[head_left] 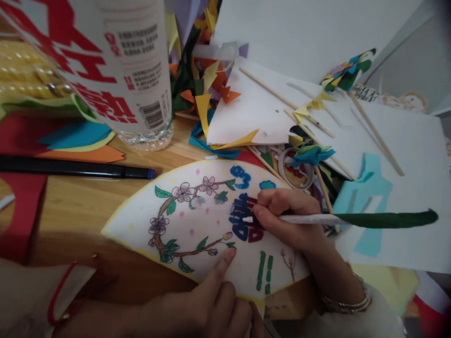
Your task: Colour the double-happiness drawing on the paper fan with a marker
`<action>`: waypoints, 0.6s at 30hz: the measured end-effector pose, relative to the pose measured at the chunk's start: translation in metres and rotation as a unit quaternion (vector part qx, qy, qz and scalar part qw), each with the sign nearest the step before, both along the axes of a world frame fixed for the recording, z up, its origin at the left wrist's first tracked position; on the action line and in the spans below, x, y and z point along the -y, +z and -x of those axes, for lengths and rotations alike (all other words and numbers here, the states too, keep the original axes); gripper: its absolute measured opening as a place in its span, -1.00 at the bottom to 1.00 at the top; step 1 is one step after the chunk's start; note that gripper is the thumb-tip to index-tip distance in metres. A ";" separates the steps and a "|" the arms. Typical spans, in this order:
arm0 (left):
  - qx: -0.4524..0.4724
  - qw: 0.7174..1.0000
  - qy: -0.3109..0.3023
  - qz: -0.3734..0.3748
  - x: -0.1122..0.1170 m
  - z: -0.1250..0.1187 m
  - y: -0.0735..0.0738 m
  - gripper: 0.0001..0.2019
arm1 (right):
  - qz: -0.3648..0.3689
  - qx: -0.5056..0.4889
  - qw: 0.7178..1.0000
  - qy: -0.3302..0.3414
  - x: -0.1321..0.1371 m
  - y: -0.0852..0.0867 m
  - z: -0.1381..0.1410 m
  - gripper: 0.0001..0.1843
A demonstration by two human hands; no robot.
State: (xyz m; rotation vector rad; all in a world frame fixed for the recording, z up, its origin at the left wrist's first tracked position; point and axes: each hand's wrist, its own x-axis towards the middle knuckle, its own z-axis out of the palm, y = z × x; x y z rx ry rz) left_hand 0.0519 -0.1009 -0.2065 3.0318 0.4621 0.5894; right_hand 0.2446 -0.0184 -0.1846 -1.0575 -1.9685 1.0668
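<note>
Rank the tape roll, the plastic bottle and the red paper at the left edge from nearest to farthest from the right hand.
1. Tape roll, just beyond the right hand, which holds a pen.
2. Plastic bottle, far off to the upper left.
3. Red paper, at the left edge.

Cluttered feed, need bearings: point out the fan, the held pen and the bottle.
fan [131,220]: head view, bare paper left of the flowers.
held pen [385,219]: head view, green rear end.
bottle [105,28]: head view, white label.

We see a craft corner: a wooden tabletop [70,206] with a hand-coloured paper fan [204,225] at six o'clock, a pen [317,218] on it, coloured paper scraps [202,105] at twelve, wooden sticks [282,97] and a tape roll [286,174] at two.
</note>
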 end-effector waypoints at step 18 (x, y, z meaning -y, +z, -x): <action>0.005 1.000 0.007 0.010 0.000 0.000 0.001 -0.77 | 0.034 -0.054 0.998 0.009 0.001 -0.003 -0.003 -0.60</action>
